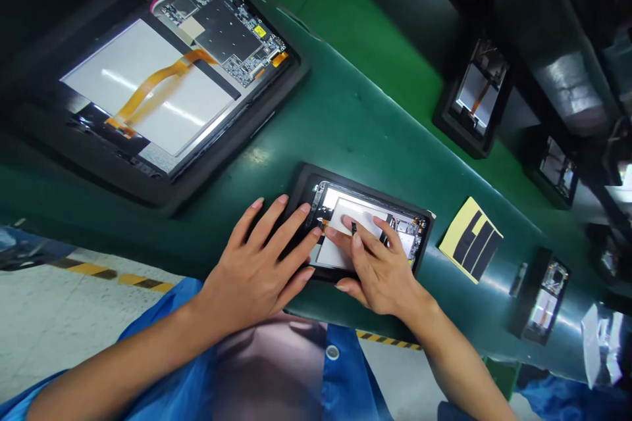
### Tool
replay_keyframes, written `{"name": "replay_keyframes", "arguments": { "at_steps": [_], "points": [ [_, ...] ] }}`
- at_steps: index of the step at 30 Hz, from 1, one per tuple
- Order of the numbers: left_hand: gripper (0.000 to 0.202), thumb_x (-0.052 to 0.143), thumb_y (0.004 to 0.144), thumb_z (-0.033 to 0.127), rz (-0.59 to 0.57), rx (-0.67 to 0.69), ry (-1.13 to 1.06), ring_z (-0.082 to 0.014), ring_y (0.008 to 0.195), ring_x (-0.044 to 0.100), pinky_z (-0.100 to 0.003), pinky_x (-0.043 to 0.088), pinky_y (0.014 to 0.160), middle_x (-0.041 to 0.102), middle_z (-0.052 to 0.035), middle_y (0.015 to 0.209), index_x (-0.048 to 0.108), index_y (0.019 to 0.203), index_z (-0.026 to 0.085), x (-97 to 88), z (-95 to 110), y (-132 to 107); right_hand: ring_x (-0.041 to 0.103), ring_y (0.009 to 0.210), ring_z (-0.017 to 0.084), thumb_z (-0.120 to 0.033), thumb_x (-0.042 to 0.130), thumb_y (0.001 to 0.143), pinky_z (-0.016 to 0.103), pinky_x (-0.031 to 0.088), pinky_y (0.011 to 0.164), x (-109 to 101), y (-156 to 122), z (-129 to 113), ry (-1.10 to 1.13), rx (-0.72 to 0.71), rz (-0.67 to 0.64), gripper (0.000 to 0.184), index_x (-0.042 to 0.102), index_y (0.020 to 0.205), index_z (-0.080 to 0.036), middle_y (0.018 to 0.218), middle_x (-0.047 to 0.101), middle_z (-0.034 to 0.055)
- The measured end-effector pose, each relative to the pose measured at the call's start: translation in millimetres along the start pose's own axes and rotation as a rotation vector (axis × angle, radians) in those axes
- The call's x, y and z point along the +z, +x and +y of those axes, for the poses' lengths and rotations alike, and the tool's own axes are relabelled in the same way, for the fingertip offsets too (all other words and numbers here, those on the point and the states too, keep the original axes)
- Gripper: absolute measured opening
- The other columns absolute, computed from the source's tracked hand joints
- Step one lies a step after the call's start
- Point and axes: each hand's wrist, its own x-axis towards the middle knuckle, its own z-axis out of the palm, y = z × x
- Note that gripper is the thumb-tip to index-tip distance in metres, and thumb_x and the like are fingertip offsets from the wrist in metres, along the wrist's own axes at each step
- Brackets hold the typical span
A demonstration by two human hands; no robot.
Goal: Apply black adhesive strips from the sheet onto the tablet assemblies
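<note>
Head view, work piece: an open tablet point(368, 227) with its back off lies in a black tray point(301, 194) on the green belt point(345, 118), near the person's edge, about mid-scene.
Head view, left hand point(257, 270): flat, fingers spread and released, palm down over the left end of the black tray, the fingertips reaching the tablet's left rim; it grasps nothing and seems to steady the tray.
Head view, right hand point(380, 270): fingers extended, pressing on the pale sheet point(363, 217) inside the tablet; a small dark piece point(354, 228) sits at the fingertips (I cannot tell whether it is pinched or only pressed).
Head view, surroundings: a larger opened tablet point(162, 79) with an orange flex cable point(153, 85) and bare circuit board point(224, 29) lies to the far left; a yellow sheet with dark strips point(471, 237) lies just right of the tray; further trays point(476, 95) run off to the far right.
Handling, my judgement: light, thin and stiff as a slab, but fragile inside; the exposed board and ribbon should not be touched.
Where to hold: by the black tray's rim or the tablet's outer edges, with flat light pressure only on the pale sheet.
</note>
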Motion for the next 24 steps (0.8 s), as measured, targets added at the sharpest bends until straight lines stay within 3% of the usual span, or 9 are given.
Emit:
{"name": "replay_keyframes", "arguments": {
  "at_steps": [11, 24],
  "points": [
    [0.043, 0.058, 0.1, 0.038, -0.011, 0.0, -0.008, -0.0412, 0.151, 0.04, -0.062, 0.032, 0.123, 0.054, -0.0178, 0.154, 0.062, 0.137, 0.018, -0.8, -1, 0, 0.022, 0.16, 0.028, -0.041, 0.038, 0.112, 0.059, 0.021, 0.129, -5, 1, 15, 0.043, -0.078, -0.051, 0.077, -0.003, 0.165, -0.005, 0.151, 0.058, 0.013],
    [0.042, 0.057, 0.1, 0.04, -0.013, 0.001, -0.003, -0.0367, 0.156, 0.031, -0.058, 0.028, 0.127, 0.055, -0.0166, 0.153, 0.061, 0.137, 0.02, -1.2, 0, 1, 0.02, 0.16, 0.027, -0.045, 0.037, 0.112, 0.058, 0.018, 0.13, -1, -1, 16, 0.08, -0.087, -0.049, 0.078, -0.004, 0.164, -0.004, 0.155, 0.053, 0.0144]
  ]
}}
